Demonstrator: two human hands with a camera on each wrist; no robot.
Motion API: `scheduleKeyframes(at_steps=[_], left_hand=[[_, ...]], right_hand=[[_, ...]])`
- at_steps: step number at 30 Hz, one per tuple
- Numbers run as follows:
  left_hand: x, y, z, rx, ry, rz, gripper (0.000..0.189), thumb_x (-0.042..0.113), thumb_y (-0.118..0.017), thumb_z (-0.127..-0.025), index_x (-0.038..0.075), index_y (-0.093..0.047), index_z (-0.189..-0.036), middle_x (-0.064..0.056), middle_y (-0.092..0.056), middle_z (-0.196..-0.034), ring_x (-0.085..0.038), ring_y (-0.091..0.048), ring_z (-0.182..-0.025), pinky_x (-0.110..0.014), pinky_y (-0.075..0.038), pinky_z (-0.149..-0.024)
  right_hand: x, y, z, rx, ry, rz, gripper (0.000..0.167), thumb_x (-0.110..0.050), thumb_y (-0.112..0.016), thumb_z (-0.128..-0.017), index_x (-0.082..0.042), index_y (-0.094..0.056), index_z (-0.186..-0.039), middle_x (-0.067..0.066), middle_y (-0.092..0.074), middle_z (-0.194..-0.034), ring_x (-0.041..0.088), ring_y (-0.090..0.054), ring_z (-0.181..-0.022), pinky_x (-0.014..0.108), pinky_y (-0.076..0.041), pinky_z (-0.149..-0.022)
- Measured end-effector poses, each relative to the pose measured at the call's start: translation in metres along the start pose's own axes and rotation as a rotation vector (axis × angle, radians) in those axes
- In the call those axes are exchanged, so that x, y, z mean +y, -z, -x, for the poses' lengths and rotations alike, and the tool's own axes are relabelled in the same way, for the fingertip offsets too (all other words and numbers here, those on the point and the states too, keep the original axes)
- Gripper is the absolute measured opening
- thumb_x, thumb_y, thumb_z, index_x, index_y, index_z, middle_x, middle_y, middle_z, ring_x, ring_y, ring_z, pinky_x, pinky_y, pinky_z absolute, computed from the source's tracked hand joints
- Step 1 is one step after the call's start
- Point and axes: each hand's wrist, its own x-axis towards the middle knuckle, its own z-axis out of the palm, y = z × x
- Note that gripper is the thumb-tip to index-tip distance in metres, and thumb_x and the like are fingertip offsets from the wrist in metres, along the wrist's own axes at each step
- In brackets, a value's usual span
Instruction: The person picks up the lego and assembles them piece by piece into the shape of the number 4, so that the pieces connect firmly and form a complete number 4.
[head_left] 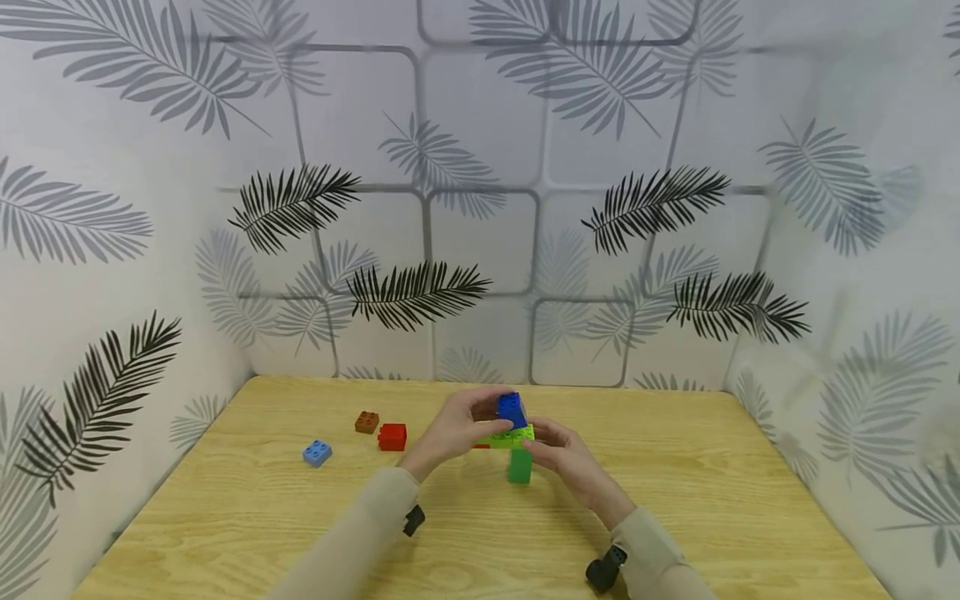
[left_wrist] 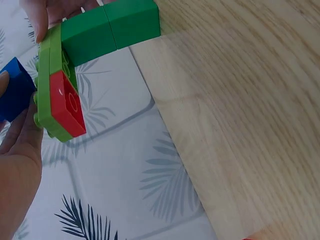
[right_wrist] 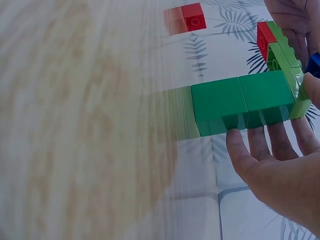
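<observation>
My left hand (head_left: 453, 427) pinches a blue toy brick (head_left: 511, 412) between thumb and fingers, right at the studded top of a light green row of bricks (left_wrist: 46, 90). Below one end of that row, two dark green bricks (right_wrist: 242, 102) are stacked upright on the table. A small red brick (left_wrist: 67, 102) hangs under the row's other end. With its thumb on the light green end and its fingers along the dark green stack, my right hand (head_left: 576, 472) grips the structure. Fingers partly hide the row in the head view.
To the left on the wooden table (head_left: 247, 508) lie a brown brick (head_left: 367, 422), a red brick (head_left: 393, 437) and a light blue brick (head_left: 317, 452). A leaf-patterned covering (head_left: 480, 242) rises behind the table and at both sides.
</observation>
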Motion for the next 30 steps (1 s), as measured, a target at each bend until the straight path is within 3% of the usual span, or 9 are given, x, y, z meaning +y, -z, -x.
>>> scheduleKeyframes(at_steps=[7,12,17,24,30], left_hand=[[0.008,-0.011,-0.001,-0.06,-0.084,-0.19,0.047,0.01,-0.068,-0.093,0.008,-0.057,-0.138,-0.009,-0.066,-0.127,-0.018,-0.068,-0.106,-0.027,-0.054,-0.092],[0.009,-0.014,0.0,-0.078,-0.162,-0.32,0.046,0.009,-0.069,-0.092,0.009,-0.058,-0.137,-0.007,-0.066,-0.125,-0.017,-0.067,-0.106,-0.025,-0.054,-0.089],[0.008,-0.014,0.0,-0.093,-0.194,-0.383,0.044,0.009,-0.069,-0.092,0.009,-0.06,-0.135,-0.006,-0.067,-0.123,-0.016,-0.065,-0.108,-0.024,-0.054,-0.089],[0.01,-0.015,-0.003,-0.104,-0.137,-0.386,0.045,0.011,-0.068,-0.093,0.009,-0.059,-0.137,-0.007,-0.067,-0.124,-0.017,-0.066,-0.107,-0.024,-0.054,-0.089],[0.012,-0.014,-0.01,-0.099,-0.04,-0.285,0.044,0.012,-0.069,-0.092,0.009,-0.06,-0.135,-0.006,-0.069,-0.118,-0.018,-0.066,-0.104,-0.026,-0.054,-0.087]], right_hand=[[0.004,0.001,0.002,-0.01,0.031,0.043,0.054,-0.026,-0.064,-0.097,-0.009,-0.047,-0.145,0.016,-0.051,-0.142,0.025,-0.053,-0.126,0.046,-0.043,-0.107],[0.005,0.001,0.002,-0.015,0.041,0.052,0.053,-0.025,-0.065,-0.096,-0.008,-0.049,-0.144,0.015,-0.054,-0.139,0.024,-0.055,-0.124,0.045,-0.043,-0.107],[0.005,0.001,0.003,-0.022,0.05,0.059,0.051,-0.024,-0.064,-0.096,-0.007,-0.05,-0.143,0.012,-0.057,-0.137,0.021,-0.056,-0.122,0.045,-0.043,-0.107],[0.007,0.003,0.003,-0.022,0.044,0.064,0.054,-0.027,-0.064,-0.096,-0.009,-0.049,-0.145,0.014,-0.055,-0.139,0.024,-0.054,-0.126,0.048,-0.041,-0.109],[0.004,0.006,0.0,-0.01,0.04,0.064,0.054,-0.029,-0.065,-0.096,-0.011,-0.05,-0.144,0.013,-0.056,-0.139,0.026,-0.054,-0.127,0.047,-0.041,-0.109]])
